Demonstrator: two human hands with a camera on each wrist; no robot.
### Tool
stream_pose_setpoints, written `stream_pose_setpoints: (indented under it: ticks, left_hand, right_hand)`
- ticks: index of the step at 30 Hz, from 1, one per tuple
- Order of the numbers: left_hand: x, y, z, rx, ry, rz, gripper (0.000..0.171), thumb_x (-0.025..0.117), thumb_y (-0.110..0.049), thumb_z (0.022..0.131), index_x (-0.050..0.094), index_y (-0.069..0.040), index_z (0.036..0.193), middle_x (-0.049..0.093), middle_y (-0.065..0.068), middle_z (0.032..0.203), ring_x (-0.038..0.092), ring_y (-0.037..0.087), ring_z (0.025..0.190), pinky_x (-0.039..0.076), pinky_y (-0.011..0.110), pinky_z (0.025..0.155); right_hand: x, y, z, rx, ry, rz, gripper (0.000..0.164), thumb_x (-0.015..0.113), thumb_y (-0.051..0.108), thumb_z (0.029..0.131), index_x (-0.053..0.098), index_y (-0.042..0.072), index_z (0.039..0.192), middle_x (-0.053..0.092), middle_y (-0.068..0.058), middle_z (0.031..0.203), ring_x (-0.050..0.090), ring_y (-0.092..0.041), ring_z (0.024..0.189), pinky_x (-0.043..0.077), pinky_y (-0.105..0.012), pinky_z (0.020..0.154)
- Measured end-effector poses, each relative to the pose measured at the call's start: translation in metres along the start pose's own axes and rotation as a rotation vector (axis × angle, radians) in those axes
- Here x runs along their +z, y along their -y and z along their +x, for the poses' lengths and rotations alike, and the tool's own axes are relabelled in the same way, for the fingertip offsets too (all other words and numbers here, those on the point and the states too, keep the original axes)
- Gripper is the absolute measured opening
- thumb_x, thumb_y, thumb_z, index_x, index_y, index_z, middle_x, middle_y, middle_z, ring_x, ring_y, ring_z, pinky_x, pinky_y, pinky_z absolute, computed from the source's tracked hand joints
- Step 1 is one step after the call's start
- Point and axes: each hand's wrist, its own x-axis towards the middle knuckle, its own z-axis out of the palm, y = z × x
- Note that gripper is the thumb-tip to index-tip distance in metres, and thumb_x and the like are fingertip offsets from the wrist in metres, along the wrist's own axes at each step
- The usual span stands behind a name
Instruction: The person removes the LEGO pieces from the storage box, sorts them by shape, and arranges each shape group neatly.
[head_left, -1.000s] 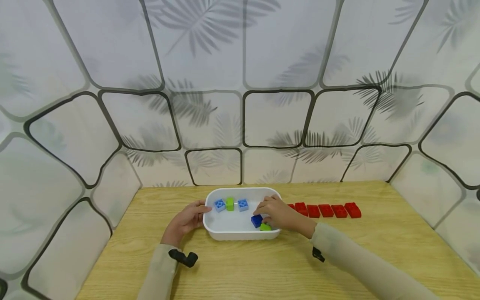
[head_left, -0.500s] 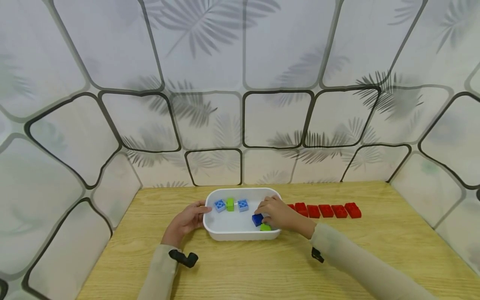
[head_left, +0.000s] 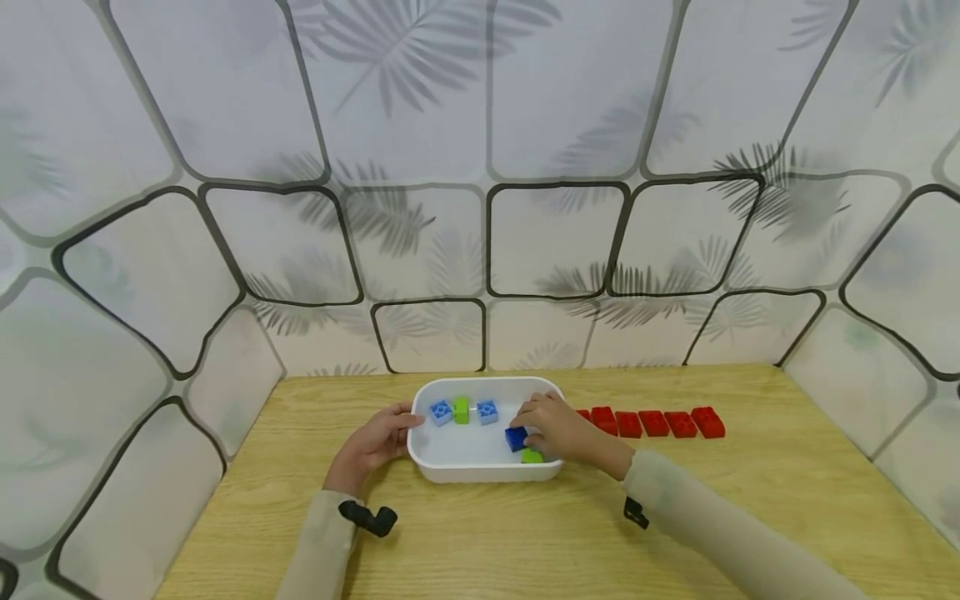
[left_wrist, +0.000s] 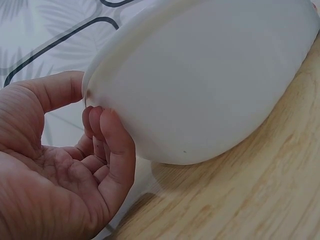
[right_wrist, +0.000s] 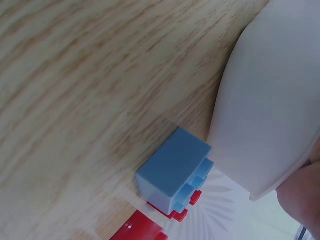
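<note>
A white tray (head_left: 480, 472) stands on the table. My left hand (head_left: 381, 437) grips its left rim; the left wrist view shows thumb and curled fingers (left_wrist: 119, 150) on that edge. My right hand (head_left: 558, 427) reaches over the right end. Its fingertips and thumb hold a dark blue toy brick (head_left: 516, 439) inside the tray. A lime green brick (head_left: 532, 457) lies right beside it, under the hand. Farther left in the tray are two light blue bricks, one at the left (head_left: 441, 412) and one nearer the middle (head_left: 487, 412), with a lime green brick (head_left: 461, 410) between them.
A row of red bricks (head_left: 655, 423) runs along the table (head_left: 525, 542) right of the tray. The right wrist view shows another light blue brick (right_wrist: 175, 162) close outside the tray, near red ones; the right hand hides it in the head view.
The dark blue brick has turned and shifted slightly within the tray at my right fingertips. My left hand and the tray have stayed in place.
</note>
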Motion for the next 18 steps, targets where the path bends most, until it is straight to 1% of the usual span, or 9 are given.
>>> stream_pose_setpoints:
  ticks: [6,10,13,15,18]
  left_hand:
    - [0.0006,0.0006,-0.0002,0.006,-0.005,0.010,0.062,0.055,-0.016,0.104,0.027,0.006,0.155,0.070,0.000,0.113,0.069,0.009,0.093,0.059,0.026,0.078]
    - [0.0008,0.0019,0.0012,0.008,-0.027,0.008,0.052,0.055,-0.015,0.104,0.035,0.005,0.148,0.070,-0.002,0.107,0.069,0.008,0.090,0.058,0.026,0.077]
    - [0.0000,0.0031,0.0022,0.005,-0.041,0.004,0.047,0.054,-0.014,0.104,0.038,0.004,0.145,0.070,-0.002,0.104,0.068,0.008,0.088,0.058,0.025,0.076]
    - [-0.0008,0.0036,0.0024,0.006,-0.043,0.006,0.047,0.054,-0.014,0.104,0.038,0.004,0.145,0.070,-0.002,0.104,0.068,0.008,0.088,0.058,0.026,0.077]
    - [-0.0012,0.0038,0.0021,0.009,-0.039,0.007,0.047,0.054,-0.014,0.104,0.038,0.005,0.145,0.069,-0.002,0.103,0.067,0.008,0.087,0.058,0.026,0.076]
  right_hand:
    - [0.0008,-0.0004,-0.0001,0.000,-0.022,-0.002,0.027,0.077,0.017,0.091,0.077,0.009,0.116,0.074,-0.005,0.113,0.060,-0.024,0.108,0.043,-0.049,0.099]
    - [0.0006,-0.0012,-0.0001,-0.019,-0.051,-0.019,0.027,0.078,0.019,0.090,0.077,0.010,0.116,0.073,-0.005,0.113,0.060,-0.024,0.109,0.043,-0.051,0.101]
    - [-0.0008,-0.0012,-0.0005,-0.034,-0.067,-0.033,0.027,0.078,0.019,0.090,0.077,0.010,0.116,0.073,-0.005,0.112,0.060,-0.024,0.108,0.043,-0.052,0.103]
    - [-0.0022,-0.0008,-0.0011,-0.039,-0.079,-0.038,0.027,0.078,0.018,0.090,0.077,0.009,0.115,0.073,-0.005,0.111,0.061,-0.024,0.107,0.044,-0.052,0.102]
    - [-0.0049,0.0004,-0.0022,-0.035,-0.092,-0.014,0.026,0.079,0.017,0.089,0.078,0.008,0.114,0.073,-0.005,0.109,0.061,-0.024,0.106,0.044,-0.051,0.100]
